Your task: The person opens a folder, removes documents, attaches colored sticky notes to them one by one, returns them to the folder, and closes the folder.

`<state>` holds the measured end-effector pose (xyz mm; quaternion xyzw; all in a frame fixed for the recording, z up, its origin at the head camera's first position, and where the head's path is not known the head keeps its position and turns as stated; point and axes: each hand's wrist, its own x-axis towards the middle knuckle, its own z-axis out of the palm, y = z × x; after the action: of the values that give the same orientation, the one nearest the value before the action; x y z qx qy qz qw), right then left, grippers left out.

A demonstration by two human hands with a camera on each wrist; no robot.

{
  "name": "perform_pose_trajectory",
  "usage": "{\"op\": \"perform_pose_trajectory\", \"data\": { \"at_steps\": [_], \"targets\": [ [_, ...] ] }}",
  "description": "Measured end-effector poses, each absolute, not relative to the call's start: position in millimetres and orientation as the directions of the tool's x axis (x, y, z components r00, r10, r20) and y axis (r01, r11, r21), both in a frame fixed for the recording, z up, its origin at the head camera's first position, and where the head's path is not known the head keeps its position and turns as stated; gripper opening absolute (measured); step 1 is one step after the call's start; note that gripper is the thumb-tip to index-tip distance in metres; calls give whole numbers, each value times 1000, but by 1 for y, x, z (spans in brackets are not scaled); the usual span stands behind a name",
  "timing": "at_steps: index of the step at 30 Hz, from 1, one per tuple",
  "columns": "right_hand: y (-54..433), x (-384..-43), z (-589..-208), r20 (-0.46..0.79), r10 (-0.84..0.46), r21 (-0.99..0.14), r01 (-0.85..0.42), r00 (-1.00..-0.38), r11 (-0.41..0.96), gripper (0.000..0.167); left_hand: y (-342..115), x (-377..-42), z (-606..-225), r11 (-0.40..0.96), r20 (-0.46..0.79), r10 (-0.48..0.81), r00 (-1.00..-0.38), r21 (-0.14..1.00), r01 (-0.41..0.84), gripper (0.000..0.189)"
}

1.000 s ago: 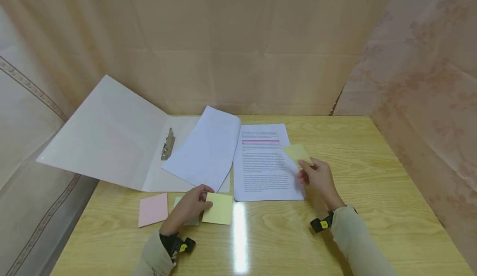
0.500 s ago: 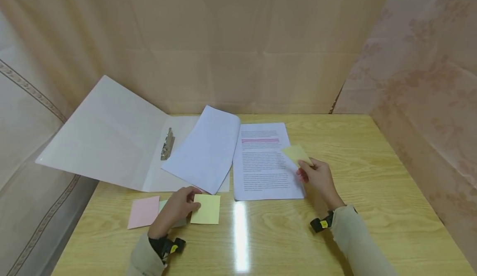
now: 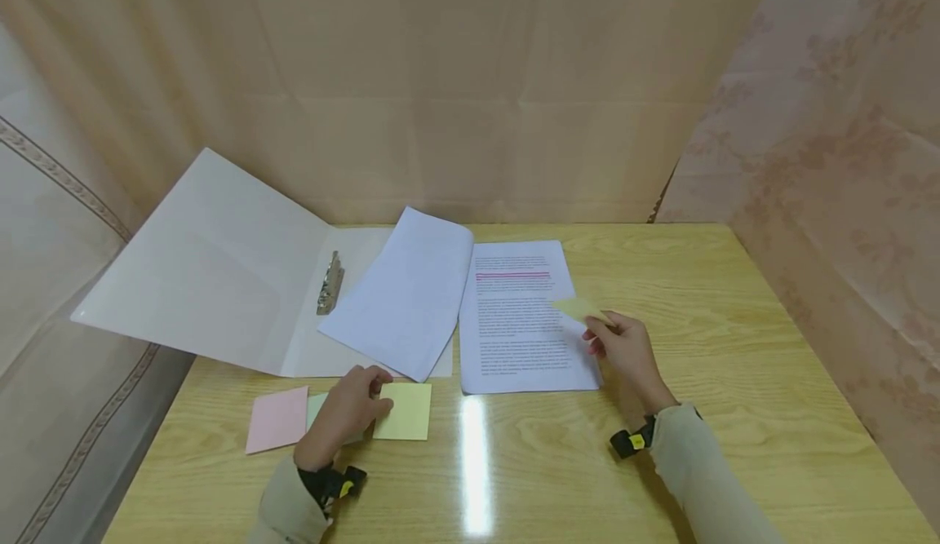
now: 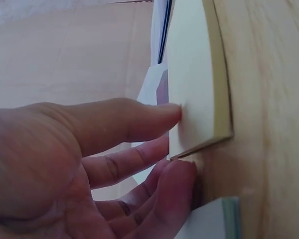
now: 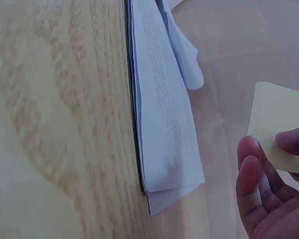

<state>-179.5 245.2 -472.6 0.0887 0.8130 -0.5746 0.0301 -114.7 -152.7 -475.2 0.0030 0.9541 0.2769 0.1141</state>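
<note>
My left hand (image 3: 343, 413) is at the left edge of a yellow sticky note pad (image 3: 405, 413) on the table. In the left wrist view its thumb (image 4: 154, 119) touches the pad's face, with curled fingers at the near corner. My right hand (image 3: 624, 352) pinches a single yellow sticky note (image 3: 575, 308) by one corner, thumb on one face. This note is held over the right side of a printed page (image 3: 517, 348) that has pink highlighted lines near its top. Turned-back sheets (image 3: 407, 291) curl leftward from the stack.
A white binder (image 3: 213, 275) lies open at the left, its metal clip (image 3: 330, 285) showing. A pink sticky note pad (image 3: 277, 420) and a green pad (image 3: 316, 407), partly behind my left hand, lie near the front. Curtains stand behind the wooden table (image 3: 543, 471).
My left hand has moved left, and the yellow, green and pink pads have shifted left too. The note in my right hand has tilted flatter and lower; that hand has barely moved.
</note>
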Motion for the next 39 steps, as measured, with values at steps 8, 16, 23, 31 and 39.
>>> {"op": "perform_pose_trajectory", "data": {
  "at_steps": [8,16,23,31,39],
  "targets": [
    [247,-179,-470,-130,104,-926,158,-986,343,29,-148,-121,-473,826,-160,55,-985,561,-45,18],
    [241,-179,-469,-106,107,-935,136,-989,327,28,-139,-131,-465,771,-144,79,-986,636,-32,20],
    [240,-178,-465,-86,90,-935,112,-992,337,30,-127,-135,-459,718,-132,69,-989,695,-42,25],
    [236,-176,-463,-71,81,-927,96,-994,362,28,-115,-141,-458,619,-119,60,-991,783,-57,30],
    [231,-175,-460,-82,86,-917,109,-993,385,28,-101,-147,-457,579,-101,81,-992,814,-35,29]
  ]
}}
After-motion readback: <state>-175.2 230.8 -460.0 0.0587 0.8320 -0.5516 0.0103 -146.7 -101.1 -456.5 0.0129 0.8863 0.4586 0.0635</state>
